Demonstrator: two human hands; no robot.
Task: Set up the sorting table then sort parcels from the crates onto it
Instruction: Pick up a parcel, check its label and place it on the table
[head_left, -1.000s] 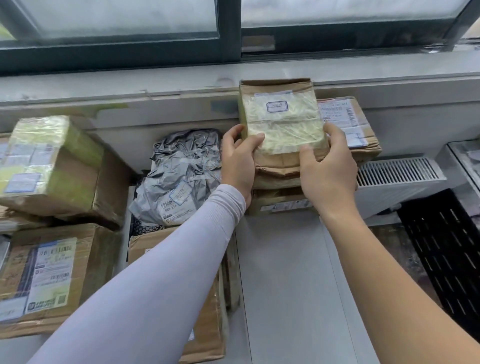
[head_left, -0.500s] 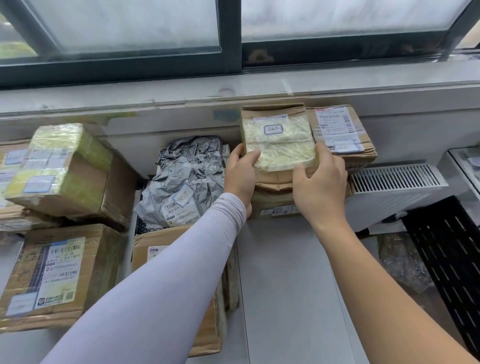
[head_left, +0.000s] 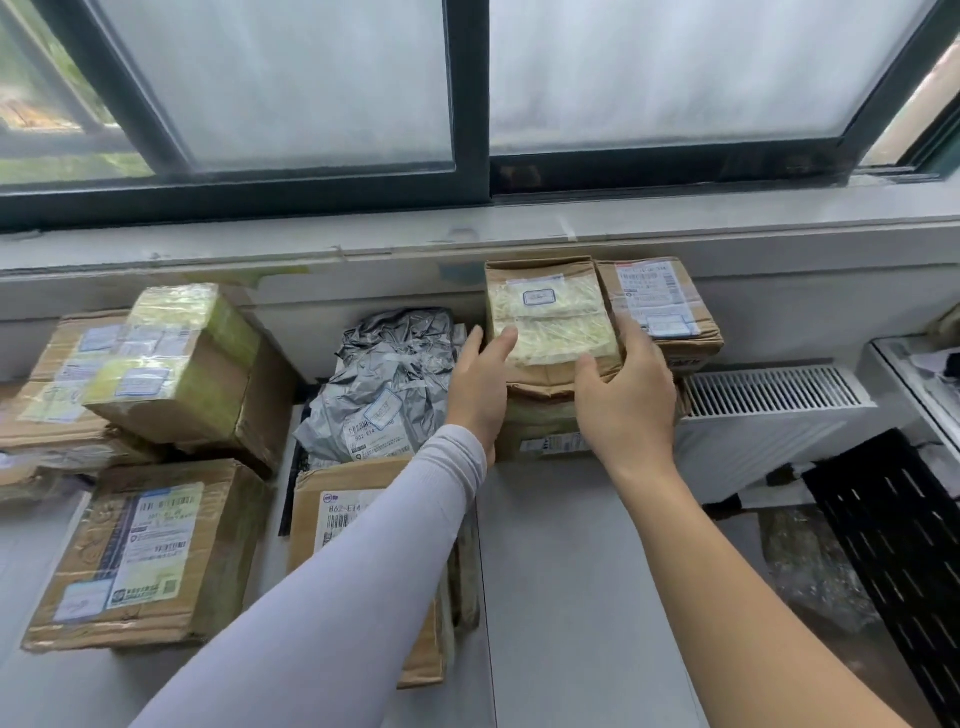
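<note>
A small cardboard parcel (head_left: 550, 317) wrapped in yellowish tape lies on top of a stack of boxes at the back of the grey sorting table (head_left: 571, 597), against the wall under the window. My left hand (head_left: 480, 384) holds its left side, thumb on the top face. My right hand (head_left: 626, 400) grips its right front corner, fingers curled over the edge. Beside it on the right sits another brown parcel (head_left: 657, 306) with a white label. A lower box (head_left: 545, 441) of the stack shows between my wrists.
A crumpled silver mailer bag (head_left: 387, 384) lies left of the stack, with a cardboard box (head_left: 343, 514) before it. Several taped boxes (head_left: 176, 364) fill the left side. A white radiator (head_left: 774, 410) and a black slotted crate (head_left: 904, 551) stand at the right.
Both hands have carried the taped parcel down and back until it lies on the stack beside the labelled parcel. My view has tilted upward, showing more window.
</note>
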